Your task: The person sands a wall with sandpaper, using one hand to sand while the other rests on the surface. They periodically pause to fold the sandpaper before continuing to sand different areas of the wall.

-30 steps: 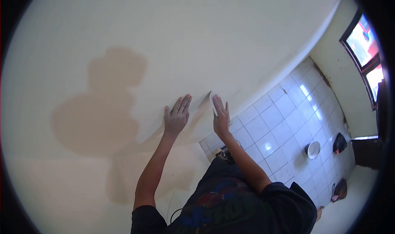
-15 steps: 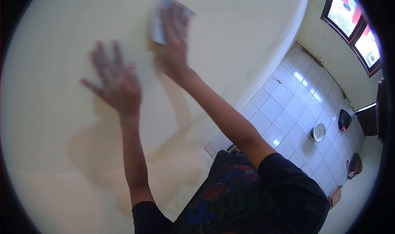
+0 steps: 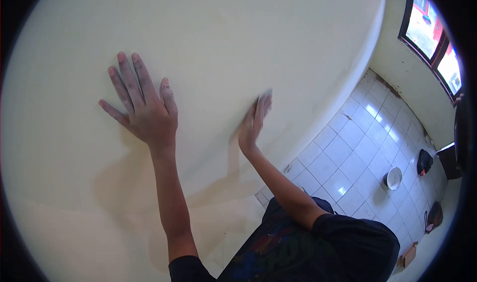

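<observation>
My left hand (image 3: pixel 151 113) lies flat against the pale cream wall (image 3: pixel 213 43), its fingers spread and dusted with whitish powder. Lower and to the right, my right hand (image 3: pixel 252 125) is turned edge-on at the wall, slightly smeared by motion. Between its fingers shows the thin pale edge of a sandpaper sheet (image 3: pixel 266 94); most of the sheet is hidden by the hand. Shadows of both arms fall on the wall below them.
White floor tiles (image 3: pixel 343 148) stretch out at the right. On them stand a white bucket (image 3: pixel 394 178), a black plastic bag (image 3: pixel 424 162), a dark brown bag (image 3: pixel 434 215) and a cardboard box (image 3: pixel 409 254). A dark-framed window (image 3: pixel 431 46) is at upper right.
My right hand has swept down and to the right along the wall with the sandpaper, turning edge-on. My left hand, blurred before, now rests on the wall at nearly the same place.
</observation>
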Demonstrator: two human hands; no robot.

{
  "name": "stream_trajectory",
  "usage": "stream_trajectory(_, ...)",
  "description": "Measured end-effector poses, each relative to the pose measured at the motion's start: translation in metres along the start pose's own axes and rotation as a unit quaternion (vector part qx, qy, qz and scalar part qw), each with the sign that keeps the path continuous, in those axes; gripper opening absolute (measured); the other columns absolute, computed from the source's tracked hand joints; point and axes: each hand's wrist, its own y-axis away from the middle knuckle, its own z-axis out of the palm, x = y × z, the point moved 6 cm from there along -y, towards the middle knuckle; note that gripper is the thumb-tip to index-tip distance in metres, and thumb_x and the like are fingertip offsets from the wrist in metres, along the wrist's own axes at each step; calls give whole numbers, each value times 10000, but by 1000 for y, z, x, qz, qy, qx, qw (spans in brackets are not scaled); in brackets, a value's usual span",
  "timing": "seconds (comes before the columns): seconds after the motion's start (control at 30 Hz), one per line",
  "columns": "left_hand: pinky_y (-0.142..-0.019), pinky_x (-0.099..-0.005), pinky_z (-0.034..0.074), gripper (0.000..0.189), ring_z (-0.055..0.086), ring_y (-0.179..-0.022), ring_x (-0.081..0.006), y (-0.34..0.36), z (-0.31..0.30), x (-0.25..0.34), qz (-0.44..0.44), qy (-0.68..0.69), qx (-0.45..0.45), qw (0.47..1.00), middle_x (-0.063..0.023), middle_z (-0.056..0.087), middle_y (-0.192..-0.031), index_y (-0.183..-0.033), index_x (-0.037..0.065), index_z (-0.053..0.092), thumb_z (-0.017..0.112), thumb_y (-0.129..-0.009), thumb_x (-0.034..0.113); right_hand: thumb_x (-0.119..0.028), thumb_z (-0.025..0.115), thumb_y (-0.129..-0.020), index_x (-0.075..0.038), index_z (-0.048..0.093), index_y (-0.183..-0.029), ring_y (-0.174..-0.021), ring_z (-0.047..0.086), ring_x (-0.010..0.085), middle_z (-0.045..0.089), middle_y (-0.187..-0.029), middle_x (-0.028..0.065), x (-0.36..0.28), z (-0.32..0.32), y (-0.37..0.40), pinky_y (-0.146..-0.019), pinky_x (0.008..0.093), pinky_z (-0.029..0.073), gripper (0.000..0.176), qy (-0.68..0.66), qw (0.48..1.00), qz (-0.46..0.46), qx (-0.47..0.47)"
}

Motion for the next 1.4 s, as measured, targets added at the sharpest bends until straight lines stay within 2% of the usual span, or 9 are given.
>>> stream_trajectory(0.27,-1157,-446,-10,592,347,-1372,-308,16,-7,-27,-34,310,209,927,-178,446,-1416,-1401,-22,376,200,-1006,382,-190,545,-852,-109,434,-1404,-1399,264,356,336,-1500,128,-274,61,-82,-1124,570,87,569,-53,933,-348,-76)
stream_trajectory(0.47,-1146,-517,-16,523,344,-1376,-288,21,-12,-16,14,223,91,971,-72,454,-1433,-1398,108,440,268,-991,388,-109,498,-896,-15,441,-1385,-1409,242,373,350,-1482,187,-71,25,15,-1130,539,83,501,40,978,-197,-56)
stream_trajectory(0.57,-1133,-578,7,474,306,-1398,-245,25,-2,0,42,130,-10,991,0,356,-1503,-1398,278,448,424,-935,375,-103,353,-994,-97,306,-1471,-1452,82,305,122,-1577,105,42,-14,63,-1155,390,92,479,79,981,158,-80)
stream_trajectory(0.67,-1132,-570,-8,469,311,-1396,-248,36,5,3,54,138,-18,989,-11,377,-1491,-1399,257,449,335,-972,413,-105,350,-990,-111,316,-1469,-1454,72,303,126,-1579,95,11,20,16,-1154,419,85,481,5,992,93,83)
stream_trajectory(0.8,-1134,-554,-28,532,319,-1391,-252,35,3,9,47,211,31,976,-24,407,-1471,-1397,227,451,191,-997,462,-99,498,-868,-109,321,-1467,-1442,120,351,201,-1551,149,-168,39,-39,-1137,564,65,625,16,989,-146,-31)
stream_trajectory(0.9,-1141,-524,-39,649,340,-1379,-262,43,2,6,40,252,42,966,-34,446,-1442,-1381,186,471,58,-991,498,-110,546,-814,-118,379,-1442,-1419,201,375,264,-1525,168,-171,36,-47,-1132,570,94,649,29,955,-283,-81)
stream_trajectory(1.1,-1144,-528,-20,611,326,-1386,-263,55,9,16,83,157,-3,984,-32,429,-1454,-1373,206,484,89,-997,482,-48,519,-914,-12,424,-1387,-1422,189,366,274,-1503,220,29,-26,28,-1134,507,149,484,118,991,-14,-55)
stream_trajectory(1.27,-1148,-530,-13,634,338,-1381,-253,63,15,21,85,137,-15,987,-32,425,-1456,-1410,188,430,83,-988,510,1,434,-912,-8,377,-1415,-1428,169,359,261,-1509,218,-48,6,-50,-1149,448,149,507,-148,987,14,61)
stream_trajectory(1.4,-1149,-526,-16,730,336,-1381,-255,64,16,15,69,264,41,961,-57,416,-1460,-1436,69,351,30,-973,533,54,470,-851,-13,419,-1392,-1404,224,396,284,-1497,227,-165,9,-75,-1141,467,172,547,-28,982,-185,-10)
